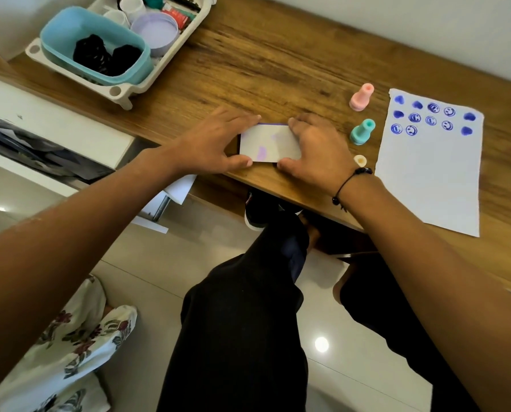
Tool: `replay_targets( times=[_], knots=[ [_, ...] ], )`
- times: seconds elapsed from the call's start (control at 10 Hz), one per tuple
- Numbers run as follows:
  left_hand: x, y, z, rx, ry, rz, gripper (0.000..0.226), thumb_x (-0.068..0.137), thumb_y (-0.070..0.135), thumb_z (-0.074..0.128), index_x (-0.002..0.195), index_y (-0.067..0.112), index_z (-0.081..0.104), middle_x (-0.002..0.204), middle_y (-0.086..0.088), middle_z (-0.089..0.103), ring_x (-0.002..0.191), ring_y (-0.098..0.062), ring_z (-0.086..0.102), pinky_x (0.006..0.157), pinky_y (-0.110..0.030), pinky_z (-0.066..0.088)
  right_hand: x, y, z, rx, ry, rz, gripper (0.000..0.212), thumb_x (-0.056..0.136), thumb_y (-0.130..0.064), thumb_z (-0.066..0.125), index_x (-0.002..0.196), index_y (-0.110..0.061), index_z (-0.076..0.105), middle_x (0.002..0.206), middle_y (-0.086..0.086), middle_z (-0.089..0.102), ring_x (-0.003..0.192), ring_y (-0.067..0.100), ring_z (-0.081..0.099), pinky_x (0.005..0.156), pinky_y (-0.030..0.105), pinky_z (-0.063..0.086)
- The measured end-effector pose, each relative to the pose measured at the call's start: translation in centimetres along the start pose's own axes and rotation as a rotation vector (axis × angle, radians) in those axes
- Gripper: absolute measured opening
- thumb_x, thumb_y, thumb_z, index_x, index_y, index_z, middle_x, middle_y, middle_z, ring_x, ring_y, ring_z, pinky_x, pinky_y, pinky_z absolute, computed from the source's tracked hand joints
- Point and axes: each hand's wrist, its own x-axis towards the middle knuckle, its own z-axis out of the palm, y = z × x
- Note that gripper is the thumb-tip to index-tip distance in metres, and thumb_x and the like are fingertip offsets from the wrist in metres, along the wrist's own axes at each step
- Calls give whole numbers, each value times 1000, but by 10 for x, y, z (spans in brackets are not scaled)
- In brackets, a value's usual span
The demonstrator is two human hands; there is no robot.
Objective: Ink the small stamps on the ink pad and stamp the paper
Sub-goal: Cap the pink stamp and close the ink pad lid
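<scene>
- Head view, progress: the paper (pixel 432 162) at the right of the desk carries three rows of blue prints at its far end, and the rest of the sheet is blank, so more stamping appears possible.
- The ink pad (pixel 267 143) lies near the desk's near edge, its white lid seemingly shut or being shut; it is gripped on its left side by the left hand (pixel 215 144) and on its right by the right hand (pixel 316 150), fingers half curled around the case.
- No stamp is held: a pink stamp (pixel 361 97) and a teal stamp (pixel 362 132) stand upright between pad and paper, and a cream stamp (pixel 360 160) is partly hidden by the right wrist.
- Surface and room: a wooden desk (pixel 278 66) is set against a pale wall, a white rack (pixel 120 93) holding a blue tub (pixel 58 34) stands far left, and glossy floor tiles lie below.
</scene>
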Motion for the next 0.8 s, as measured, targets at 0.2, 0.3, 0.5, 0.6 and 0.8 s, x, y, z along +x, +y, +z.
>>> replay_targets(
  times=[0.2, 0.3, 0.5, 0.6, 0.8],
  knots=[
    [-1, 2, -3, 3, -19, -25, 72, 82, 34, 61, 142, 11, 28, 147, -12, 36, 136, -26, 27, 108, -31, 20, 2, 3, -4, 9, -40, -38, 62, 78, -28, 65, 131, -5, 43, 139, 15, 44, 128, 29, 39, 105, 34, 34],
    [-1, 3, -2, 0, -22, -31, 72, 82, 33, 61, 142, 11, 28, 147, -12, 36, 136, -26, 27, 108, -30, 20, 2, 5, -5, 4, -54, -59, 68, 78, -30, 65, 135, -6, 37, 142, 14, 41, 130, 28, 37, 107, 34, 33],
    [1, 7, -2, 1, -11, -61, 71, 83, 33, 60, 142, 12, 28, 149, -11, 34, 136, -25, 24, 107, -29, 18, 5, 4, -10, -83, -84, -75, 59, 81, -28, 63, 130, -3, 41, 135, 17, 47, 124, 31, 43, 100, 37, 40],
    [1, 9, -3, 5, 0, -66, 71, 83, 32, 60, 142, 11, 28, 149, -11, 34, 136, -26, 24, 106, -28, 18, 6, 2, -13, -108, -74, -76, 50, 81, -27, 63, 122, -3, 48, 125, 17, 54, 115, 31, 48, 90, 36, 43],
    [0, 10, -11, -17, -53, -93, 82, 80, 42, 60, 145, 13, 17, 155, -9, 21, 141, -26, 15, 111, -33, 14, 4, 2, -23, -45, -100, -48, 72, 79, -33, 65, 137, -6, 31, 138, 16, 44, 125, 32, 40, 99, 36, 39]
  ],
)
